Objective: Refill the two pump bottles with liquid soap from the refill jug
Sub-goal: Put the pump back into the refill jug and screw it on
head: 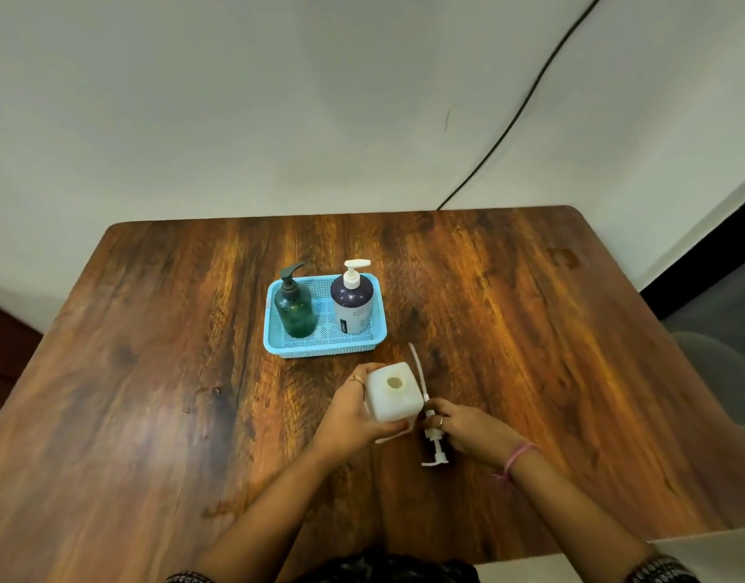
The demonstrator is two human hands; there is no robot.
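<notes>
Both of my forearms reach up from the bottom edge of the frame to the middle of the wooden surface [152, 330], where my left hand [354, 414] grips the white refill jug [389, 393] round its left side, fingers curled over the top corner and thumb along the near edge. Its round mouth faces up, uncapped. Just right of the jug, touching or nearly touching its side, lies the jug's white pump [429, 431], removed, its long axis running up and down the frame: nozzle head toward me, thin dip tube pointing away toward the basket. My right hand [467, 431] pinches that pump at its collar, fingers bent round it; whether the pump rests fully on the wood or is partly lifted I cannot tell.

Above the jug in the frame, near but apart from it, a pale blue mesh basket [278, 347] holds both bottles upright: the dark green pump bottle [295, 309] on the left side, the white-and-navy pump bottle [352, 305] on the right, each with its pump on.

As I judge it, the jug is open and the bottles are not, so no filling has begun. What matters next is direction: the bottles stand straight ahead of the jug, up-frame, and the white-and-navy one sits closer to my right hand, which must let go of the pump before it can unscrew a bottle top. With its mouth bare, the jug should stay level until then.
</notes>
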